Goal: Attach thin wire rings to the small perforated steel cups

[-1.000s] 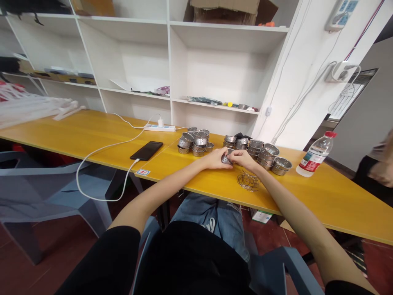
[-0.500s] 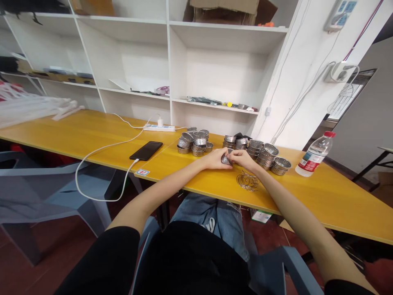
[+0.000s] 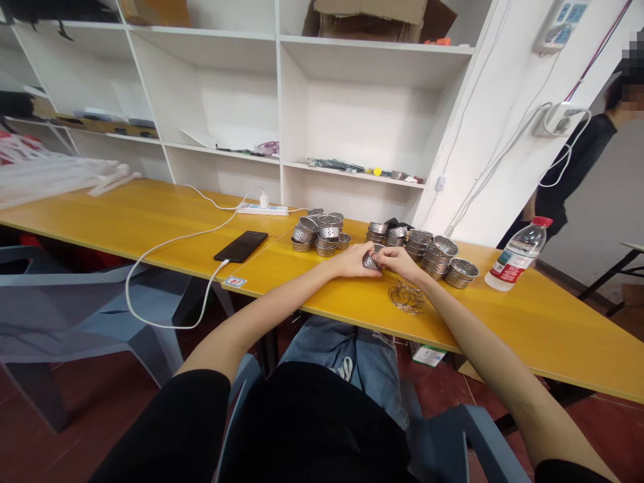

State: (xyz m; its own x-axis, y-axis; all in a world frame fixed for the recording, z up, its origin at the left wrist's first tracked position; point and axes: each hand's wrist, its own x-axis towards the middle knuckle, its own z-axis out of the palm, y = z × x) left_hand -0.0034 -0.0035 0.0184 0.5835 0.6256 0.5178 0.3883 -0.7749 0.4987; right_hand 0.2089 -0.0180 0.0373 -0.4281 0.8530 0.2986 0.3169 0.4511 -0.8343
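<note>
My left hand is closed around a small perforated metal cup, held tilted just above the table. My right hand pinches at the cup's rim from the other side; whether its fingertips also grip a thin wire is too small to tell. Close by my right wrist lies a loose pile of thin metal wire rings. Beyond my hands stand stacks of similar perforated cups, one cluster at the left and a larger group at the right.
A water bottle with a red cap stands at the right. On the left lie a phone with a white charging cable and a power strip. White shelves rise behind the yellow table. A person in dark clothes is beyond the wall.
A person has come into view at the far right. My hands stay at the same spot on the cup, with hardly any visible movement.
</note>
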